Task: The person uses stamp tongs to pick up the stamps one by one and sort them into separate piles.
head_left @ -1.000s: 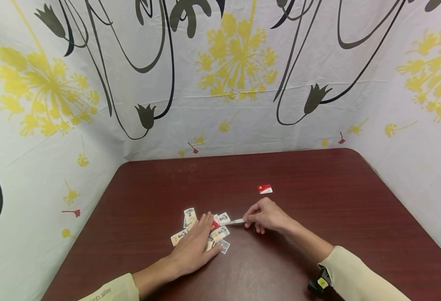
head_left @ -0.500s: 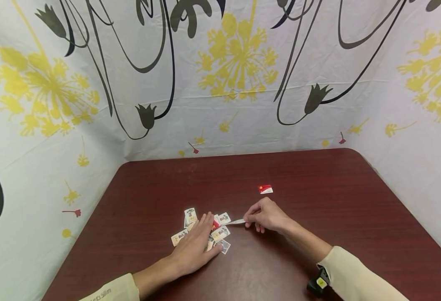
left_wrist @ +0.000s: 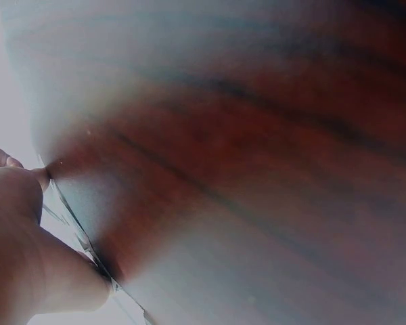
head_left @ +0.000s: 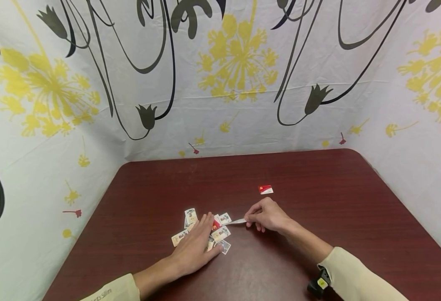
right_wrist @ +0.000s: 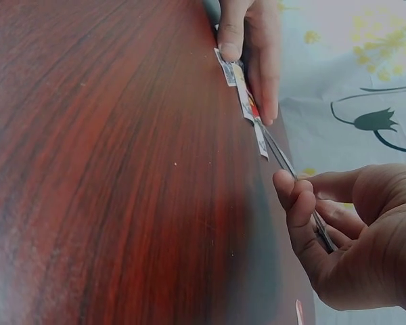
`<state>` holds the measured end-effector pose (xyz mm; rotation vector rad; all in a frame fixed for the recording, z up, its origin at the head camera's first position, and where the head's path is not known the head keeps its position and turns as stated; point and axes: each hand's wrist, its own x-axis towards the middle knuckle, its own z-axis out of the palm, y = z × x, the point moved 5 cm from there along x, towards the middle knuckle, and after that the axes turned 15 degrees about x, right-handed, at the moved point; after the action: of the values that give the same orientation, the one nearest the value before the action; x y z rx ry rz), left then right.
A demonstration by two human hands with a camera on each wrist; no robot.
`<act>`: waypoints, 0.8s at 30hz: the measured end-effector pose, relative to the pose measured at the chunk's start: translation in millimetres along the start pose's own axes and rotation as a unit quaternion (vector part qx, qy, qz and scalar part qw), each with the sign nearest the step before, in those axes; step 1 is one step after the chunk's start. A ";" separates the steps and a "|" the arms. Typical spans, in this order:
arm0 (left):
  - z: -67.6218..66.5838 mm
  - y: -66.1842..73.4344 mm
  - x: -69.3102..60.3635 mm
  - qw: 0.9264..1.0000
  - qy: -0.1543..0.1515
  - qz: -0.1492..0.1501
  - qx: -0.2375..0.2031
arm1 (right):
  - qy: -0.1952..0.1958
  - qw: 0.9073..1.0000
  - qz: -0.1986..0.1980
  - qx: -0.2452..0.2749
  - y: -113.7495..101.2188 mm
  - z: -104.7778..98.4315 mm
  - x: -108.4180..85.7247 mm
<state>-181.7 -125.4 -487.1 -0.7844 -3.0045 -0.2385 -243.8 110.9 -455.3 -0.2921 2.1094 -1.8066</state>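
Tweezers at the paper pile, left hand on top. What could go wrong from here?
1. The left hand rests over the paper pieces; pulling one from under it might crease or tear it.
2. The pieces overlap, so one could drag its neighbours.
3. The right hand holds the tweezers with their tips by the red piece; they might scratch it.

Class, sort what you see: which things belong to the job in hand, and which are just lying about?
Belong to the job:
tweezers, pinched in the right hand
cards, partly under the left hand
lone red card, probably: it resembles the red one among them

Merely around:
patterned cloth, behind the table
wrist camera, by the right sleeve
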 end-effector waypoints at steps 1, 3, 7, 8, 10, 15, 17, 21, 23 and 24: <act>0.0 0.0 0.1 1.000 0.001 0.000 0.000 | 0.001 1.000 0.000 0.000 -0.2 -0.6 -0.4; -0.1 0.1 0.0 1.000 0.002 0.000 0.001 | 0.003 1.000 0.000 -0.001 -0.9 -2.0 -0.9; -0.5 0.1 -0.1 1.000 0.002 0.001 0.001 | 0.009 1.000 0.002 -0.002 -2.4 -5.2 -2.2; -0.6 0.1 -0.2 1.000 0.002 0.001 0.000 | 0.011 1.000 0.002 -0.003 -2.6 -6.1 -2.3; -0.7 0.1 -0.1 1.000 0.002 0.002 -0.002 | 0.012 1.000 0.004 -0.003 -2.9 -7.6 -2.9; -0.6 -0.1 -0.1 1.000 0.004 0.003 0.000 | 0.014 1.000 0.004 -0.002 -3.3 -10.7 -5.2; -0.5 -0.1 0.0 1.000 0.004 0.003 0.002 | 0.014 1.000 0.005 -0.002 -2.9 -11.4 -6.4; -0.1 -0.2 -0.1 1.000 0.003 0.002 -0.001 | 0.008 1.000 0.004 -0.003 -2.0 -12.0 -8.7; -0.1 -0.1 -0.2 1.000 0.003 0.002 -0.004 | 0.004 1.000 0.001 -0.004 -1.8 -12.0 -9.8; 0.0 -0.1 -0.4 1.000 0.002 0.001 -0.005 | 0.001 1.000 0.000 -0.004 -1.8 -11.8 -10.3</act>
<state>-181.4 -125.7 -487.2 -0.7875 -2.9999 -0.2557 -239.1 125.2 -450.7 -0.2911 2.1183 -1.7995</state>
